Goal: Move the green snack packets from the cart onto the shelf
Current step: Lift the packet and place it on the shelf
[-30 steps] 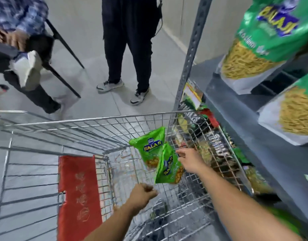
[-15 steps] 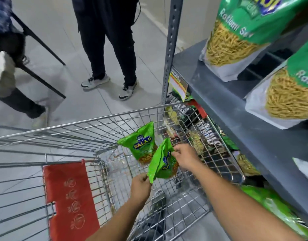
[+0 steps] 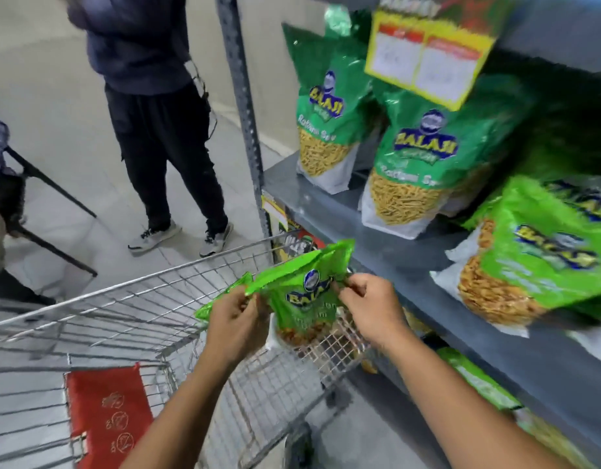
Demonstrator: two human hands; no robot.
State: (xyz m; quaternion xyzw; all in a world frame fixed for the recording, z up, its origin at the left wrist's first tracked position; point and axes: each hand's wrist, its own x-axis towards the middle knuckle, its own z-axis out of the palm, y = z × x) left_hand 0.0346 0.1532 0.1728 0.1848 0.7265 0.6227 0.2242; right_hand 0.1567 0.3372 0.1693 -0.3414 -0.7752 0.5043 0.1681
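Note:
Two small green snack packets (image 3: 301, 292) hang together above the wire cart (image 3: 130, 319), near its right rim. My left hand (image 3: 236, 321) grips their left edges, and a second packet's corner (image 3: 221, 296) sticks out to the left of it. My right hand (image 3: 370, 308) pinches the front packet's upper right corner. The grey shelf (image 3: 370, 245) runs just to the right of the packets. On it stand large green snack bags (image 3: 424, 164) and, further right, a leaning one (image 3: 543, 252).
A person in dark trousers (image 3: 163, 140) stands beyond the cart on the tiled floor. Chair legs (image 3: 52, 211) and a seated person are at the left edge. The shelf's perforated upright (image 3: 240, 106) rises beside the cart. A red flap (image 3: 109, 414) hangs in the cart's child seat.
The packets have been lifted out of the cart basket to rim height. My left hand has closed on them beside my right. The view has swung right and up toward the shelf.

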